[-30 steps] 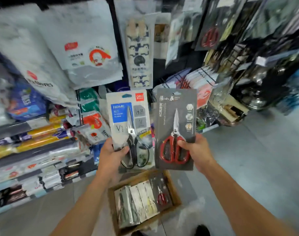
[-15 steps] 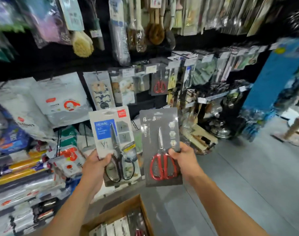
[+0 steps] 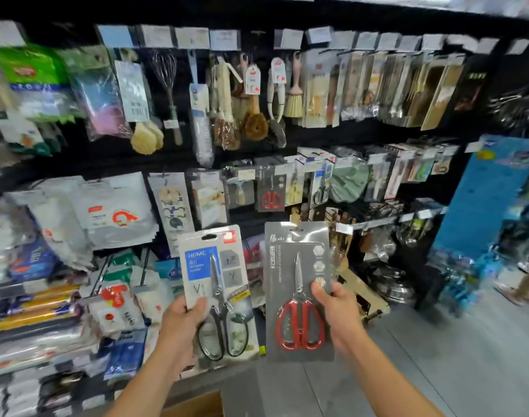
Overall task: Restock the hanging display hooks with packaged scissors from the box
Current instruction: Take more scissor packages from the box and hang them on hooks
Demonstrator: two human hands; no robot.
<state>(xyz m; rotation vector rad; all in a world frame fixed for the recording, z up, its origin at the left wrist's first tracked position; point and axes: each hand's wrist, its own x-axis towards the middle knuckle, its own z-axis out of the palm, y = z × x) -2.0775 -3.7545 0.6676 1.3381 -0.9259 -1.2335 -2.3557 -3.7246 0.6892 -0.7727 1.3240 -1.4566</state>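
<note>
My left hand [image 3: 179, 326] grips a white-and-blue pack of black-handled scissors [image 3: 218, 284] by its lower left edge. My right hand [image 3: 337, 311] grips a dark grey pack of red-handled scissors [image 3: 296, 284] by its right edge. Both packs are upright, side by side, in front of the display wall. On the hooks behind them hangs a matching grey pack with red scissors [image 3: 270, 192] and, to its right, a white-and-blue pack with black scissors [image 3: 320, 188]. Only a corner of the cardboard box [image 3: 197, 406] shows at the bottom edge.
Brushes [image 3: 254, 115], a whisk [image 3: 167, 73] and packed utensils hang on the upper hooks. White bags [image 3: 112, 212] hang at left above shelves of foil rolls [image 3: 31, 308]. Metal pots [image 3: 389, 284] sit low at right beside a blue panel [image 3: 482, 200]. Grey floor [image 3: 437, 356] lies to the right.
The view has tilted up from the box to the hanging hooks. Both hands have kept their grip on the two packs, and the box has dropped almost out of sight.
</note>
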